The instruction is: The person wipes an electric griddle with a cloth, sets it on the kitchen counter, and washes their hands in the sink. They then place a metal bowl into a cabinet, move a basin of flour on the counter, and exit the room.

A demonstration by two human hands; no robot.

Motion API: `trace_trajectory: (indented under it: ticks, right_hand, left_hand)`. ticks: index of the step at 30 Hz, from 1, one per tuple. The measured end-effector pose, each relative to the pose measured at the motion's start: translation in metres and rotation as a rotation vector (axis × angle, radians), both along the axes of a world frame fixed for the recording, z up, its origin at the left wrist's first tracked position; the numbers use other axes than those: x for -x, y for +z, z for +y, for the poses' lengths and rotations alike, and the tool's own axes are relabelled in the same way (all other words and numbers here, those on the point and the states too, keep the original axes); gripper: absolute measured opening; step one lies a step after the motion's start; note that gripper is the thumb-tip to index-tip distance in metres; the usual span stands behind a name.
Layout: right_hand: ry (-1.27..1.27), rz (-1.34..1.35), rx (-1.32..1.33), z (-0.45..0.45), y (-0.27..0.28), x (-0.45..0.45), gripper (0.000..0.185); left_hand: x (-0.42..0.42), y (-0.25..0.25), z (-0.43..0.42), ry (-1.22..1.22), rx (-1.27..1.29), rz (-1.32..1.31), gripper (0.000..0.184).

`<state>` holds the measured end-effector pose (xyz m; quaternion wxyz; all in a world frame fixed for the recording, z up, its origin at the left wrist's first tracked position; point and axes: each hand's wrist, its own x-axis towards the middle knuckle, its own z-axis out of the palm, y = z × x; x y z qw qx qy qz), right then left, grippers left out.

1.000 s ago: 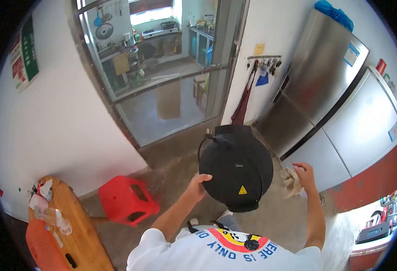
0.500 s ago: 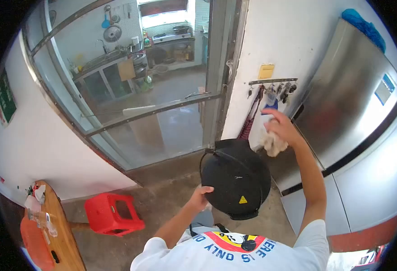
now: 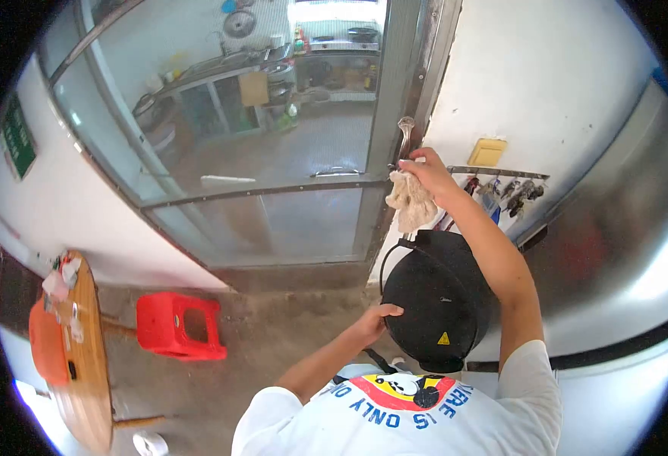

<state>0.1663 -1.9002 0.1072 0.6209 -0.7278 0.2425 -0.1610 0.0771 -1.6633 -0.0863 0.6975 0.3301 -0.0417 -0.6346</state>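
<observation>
My left hand (image 3: 377, 322) grips the left edge of a black rice cooker (image 3: 432, 300), thumb over its round top. The cooker has a carrying handle and a yellow warning sticker, and is held up against my front. My right hand (image 3: 431, 178) is closed on a crumpled beige cloth (image 3: 412, 204), which hangs from the fingers. The fingertips are at the lower end of the metal door handle (image 3: 405, 137); whether they touch it I cannot tell. My right forearm passes over the cooker's right side and hides part of it.
A glazed sliding door (image 3: 273, 220) stands in front, with a kitchen behind the glass. Right of it, keys (image 3: 524, 194) hang on a wall rack beside a steel fridge (image 3: 615, 235). A red stool (image 3: 180, 327) and a wooden table (image 3: 91, 357) stand left.
My right hand has moved left with the cloth, from beside the key rack to the door handle. The view has turned right and come nearer the door. My left hand still holds the rice cooker.
</observation>
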Motion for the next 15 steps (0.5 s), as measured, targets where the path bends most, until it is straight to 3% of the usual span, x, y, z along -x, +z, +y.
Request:
trace_trajectory:
  ticks: [4,5,8,10,12,14,15]
  right_hand:
    - [0.424,-0.081,-0.106,-0.022,-0.007,-0.003,0.046]
    - [0.338,-0.147,0.013,-0.029,-0.029,-0.015,0.047]
    - [0.528,-0.005,-0.04,-0.009,-0.007,0.032,0.07]
    - [0.689,-0.004,0.109,0.004,-0.011,0.078,0.077]
    - [0.819,-0.313,0.51,0.019,-0.024,0.121,0.071]
    - [0.987,-0.536,0.744,0.017,-0.023,0.155,0.059]
    - [1.113,-0.458,0.661,0.011,0.0,0.174,0.057]
  left_hand:
    - [0.054,-0.01,-0.04,0.119,0.03,-0.076,0.055]
    - [0.071,-0.016,-0.051,0.17,0.014,-0.041,0.055]
    - [0.114,-0.025,-0.069,0.252,-0.018,0.061,0.053]
    - [0.141,-0.014,-0.077,0.233,0.02,0.167,0.054]
    - [0.156,-0.019,-0.084,0.324,0.047,0.178,0.051]
    - [0.171,-0.02,-0.086,0.419,0.059,0.263,0.049]
    - [0.176,-0.019,-0.085,0.471,0.057,0.333,0.048]
